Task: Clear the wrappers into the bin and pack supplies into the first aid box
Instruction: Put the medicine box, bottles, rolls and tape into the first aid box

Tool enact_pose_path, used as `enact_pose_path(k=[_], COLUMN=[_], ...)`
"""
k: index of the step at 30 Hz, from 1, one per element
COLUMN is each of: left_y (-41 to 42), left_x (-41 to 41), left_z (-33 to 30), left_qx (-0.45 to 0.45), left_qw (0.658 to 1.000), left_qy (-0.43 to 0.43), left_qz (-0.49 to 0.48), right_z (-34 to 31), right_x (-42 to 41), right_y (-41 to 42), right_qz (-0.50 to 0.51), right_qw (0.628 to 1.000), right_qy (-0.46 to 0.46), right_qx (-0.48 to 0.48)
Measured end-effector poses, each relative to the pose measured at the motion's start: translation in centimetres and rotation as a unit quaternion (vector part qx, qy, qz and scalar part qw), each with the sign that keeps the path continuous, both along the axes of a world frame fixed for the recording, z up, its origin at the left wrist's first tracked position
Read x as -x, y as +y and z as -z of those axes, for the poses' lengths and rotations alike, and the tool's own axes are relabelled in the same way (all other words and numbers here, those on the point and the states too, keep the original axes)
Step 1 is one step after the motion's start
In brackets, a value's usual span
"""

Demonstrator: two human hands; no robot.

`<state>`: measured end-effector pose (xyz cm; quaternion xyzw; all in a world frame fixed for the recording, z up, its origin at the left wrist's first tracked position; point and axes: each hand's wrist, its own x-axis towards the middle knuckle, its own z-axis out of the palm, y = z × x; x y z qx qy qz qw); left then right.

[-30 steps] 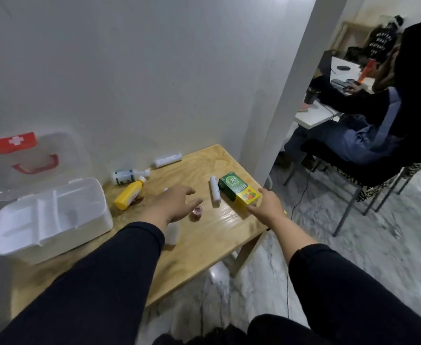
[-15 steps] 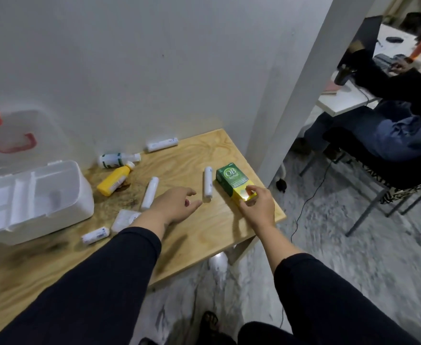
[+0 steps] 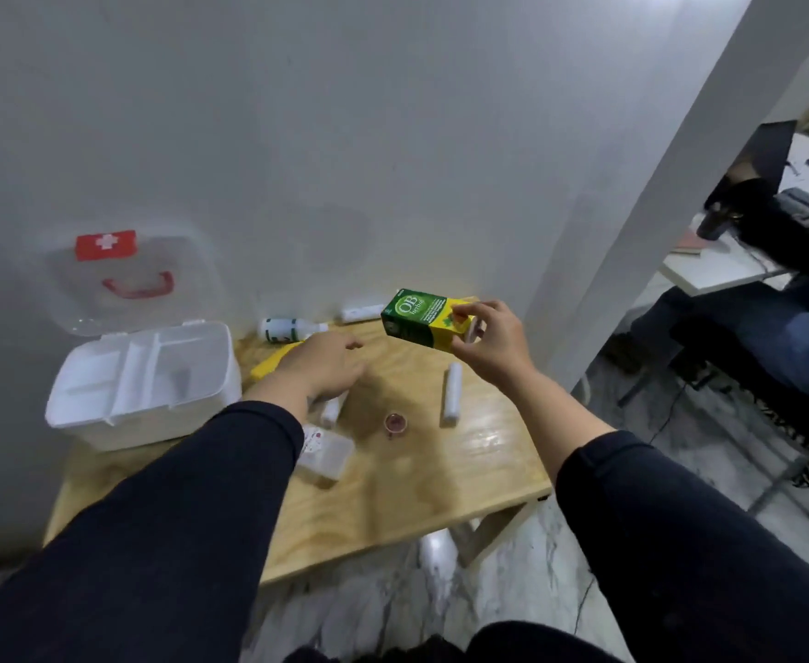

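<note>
1. Head view shows your right hand [image 3: 486,344] pinching the green and yellow carton [image 3: 424,323] by its yellow end, thumb below and fingers on top. The carton is lifted above the tabletop [image 3: 441,476] and touches nothing else.
2. Your left hand [image 3: 323,370] hangs over the middle of the tabletop with fingers loosely spread, and it grips nothing.
3. The first aid box [image 3: 142,387] stands open at the left end of the tabletop, its lid leaning back on the wall. The tray compartments look empty, so I judge that packing has hardly begun.
4. Many supplies are not yet packed: a white bottle [image 3: 285,328] and a white tube [image 3: 362,312] near the wall, a yellow bottle [image 3: 273,366] partly behind your left hand, a white roll [image 3: 451,393], a small round red item [image 3: 395,422], and a clear flat case [image 3: 322,451].
5. No bin is in view, and I cannot tell which items are wrappers, so that part seems not done.
6. The carton probably goes next to the box at your left.
</note>
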<state>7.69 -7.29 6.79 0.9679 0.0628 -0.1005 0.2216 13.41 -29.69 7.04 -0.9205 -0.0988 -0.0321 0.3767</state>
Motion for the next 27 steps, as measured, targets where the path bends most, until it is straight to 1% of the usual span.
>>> enact_pose_path(k=[4, 7, 9, 13, 15, 18, 22, 24, 27], left_y=[4.2, 7.8, 10.6, 15.6, 17.4, 20.1, 23.1, 24.1, 24.9], left_x=[2.4, 4.8, 6.2, 8.8, 9.7, 10.5, 10.5, 10.3, 10.3], left_z=[-1.1, -1.4, -1.2, -0.2, 0.4, 1.8, 3.5, 3.9, 4.5], left_qx=[0.001, -0.006, -0.022, -0.037, -0.037, -0.054, -0.101, -0.113, -0.105], left_qw=[0.998, 0.993, 0.990, 0.981, 0.978, 0.977, 0.980, 0.983, 0.987], left_qy=[-0.011, -0.024, -0.015, 0.011, 0.003, 0.015, 0.035, 0.034, 0.037], left_qz=[-0.068, -0.113, -0.141, -0.188, -0.204, -0.204, -0.168, -0.142, -0.117], right_z=[-1.4, -2.2, -2.6, -2.5, -2.2, -1.6, -0.2, 0.9, 2.7], right_x=[0.0, 0.4, 0.8, 1.6, 2.0, 2.5, 2.9, 3.1, 3.5], right_y=[5.8, 10.3, 13.3, 18.7, 21.0, 24.1, 28.1, 30.0, 32.3], right_qz=[-0.088, -0.150, -0.187, -0.234, -0.251, -0.276, -0.304, -0.306, -0.294], right_qw=[0.996, 0.989, 0.982, 0.971, 0.965, 0.954, 0.936, 0.935, 0.938], right_qy=[0.006, 0.003, -0.003, -0.011, -0.011, -0.010, 0.000, 0.012, 0.037], right_qx=[-0.012, 0.005, 0.015, 0.055, 0.076, 0.120, 0.175, 0.179, 0.179])
